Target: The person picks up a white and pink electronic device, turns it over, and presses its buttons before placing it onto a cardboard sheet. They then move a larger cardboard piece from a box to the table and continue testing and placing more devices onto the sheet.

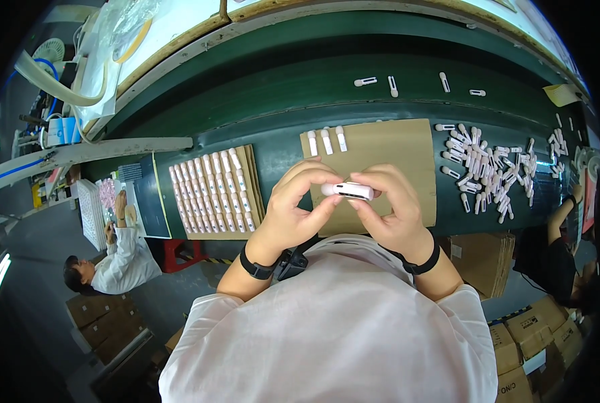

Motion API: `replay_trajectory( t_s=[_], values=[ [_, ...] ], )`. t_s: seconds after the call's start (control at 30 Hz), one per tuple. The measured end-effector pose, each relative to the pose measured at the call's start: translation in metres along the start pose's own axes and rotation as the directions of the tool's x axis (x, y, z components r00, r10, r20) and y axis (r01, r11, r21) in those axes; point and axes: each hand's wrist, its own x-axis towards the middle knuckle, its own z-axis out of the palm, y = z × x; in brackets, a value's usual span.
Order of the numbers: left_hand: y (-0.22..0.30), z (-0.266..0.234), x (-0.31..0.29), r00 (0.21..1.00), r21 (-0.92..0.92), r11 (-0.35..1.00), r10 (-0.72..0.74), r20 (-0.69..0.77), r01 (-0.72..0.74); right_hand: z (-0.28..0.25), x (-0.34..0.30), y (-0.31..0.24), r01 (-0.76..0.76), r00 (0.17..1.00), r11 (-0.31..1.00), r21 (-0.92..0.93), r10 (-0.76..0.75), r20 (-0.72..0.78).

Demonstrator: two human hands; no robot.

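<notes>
Between my two hands I hold a small white tube [355, 191] with a rounded pale-pink end and a dark slot along its side. The thumb and forefinger of my left hand [292, 203] pinch its pink end. My right hand [399, 205] grips the other end in the same way. Under my hands lies a brown cardboard sheet [407, 151], on which three similar tubes [326, 141] stand in a row at the far left corner. To the left, more tubes [211, 191] lie in neat rows on stacked cardboard.
A loose heap of the same tubes [488, 168] lies on the green belt [280, 134] to the right. Several single ones [393, 86] are scattered farther off. Co-workers sit at the far left [115, 262] and far right [548, 255]. Cardboard boxes [478, 262] stand below the table.
</notes>
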Motion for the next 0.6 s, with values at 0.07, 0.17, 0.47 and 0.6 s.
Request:
replay_trajectory(
  t_s=[0.07,0.17,0.47,0.6],
  values=[
    [-0.001,0.003,0.0,0.998,-0.065,0.997,-0.047,0.029,0.049,0.001,-0.001,-0.003,-0.061,0.997,0.994,0.094,0.066,-0.05],
    [-0.004,0.008,0.001,0.997,-0.09,0.994,-0.061,0.044,0.065,0.002,-0.001,0.001,-0.011,1.0,0.998,0.059,0.012,-0.019],
    [-0.02,0.01,0.0,0.997,0.144,0.987,0.057,0.059,-0.065,-0.005,-0.005,0.039,-0.687,0.722,0.538,0.489,0.582,0.374],
    [-0.031,0.013,0.0,0.986,0.256,0.955,0.129,0.106,-0.152,-0.005,-0.001,0.053,-0.777,0.624,0.385,0.498,0.57,0.535]
  ],
)
